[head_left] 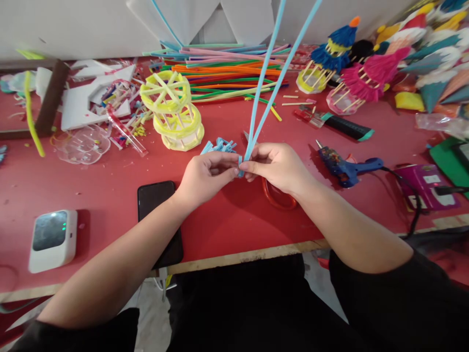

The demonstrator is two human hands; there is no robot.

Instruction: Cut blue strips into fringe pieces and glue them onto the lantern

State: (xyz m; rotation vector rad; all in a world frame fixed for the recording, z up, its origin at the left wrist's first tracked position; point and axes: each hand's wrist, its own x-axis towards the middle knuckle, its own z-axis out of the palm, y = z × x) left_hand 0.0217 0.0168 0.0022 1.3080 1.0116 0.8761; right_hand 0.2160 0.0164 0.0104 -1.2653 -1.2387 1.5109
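Two long light blue pipe cleaners (pixel 269 73) rise from the fingertips of my right hand (pixel 279 165), which is closed on their lower ends. Against those ends, my left hand (pixel 207 177) pinches a short blue pipe cleaner piece (pixel 240 166). Just behind my left fingers lies a small pile of cut blue pieces (pixel 222 145). Scissors with a red handle (pixel 276 199) rest on the table below my right hand, which hides their middle. A yellow two-tier frame (pixel 179 128) of pipe cleaners and sticks stands behind my left hand.
Pipe cleaners in many colours (pixel 223 68) lie along the back. At right are a blue glue gun (pixel 346 165), a box cutter (pixel 348 127) and pink (pixel 373 78) and blue (pixel 335 49) crafted towers. A phone (pixel 157 195) lies under my left forearm; a white device (pixel 54 239) sits left.
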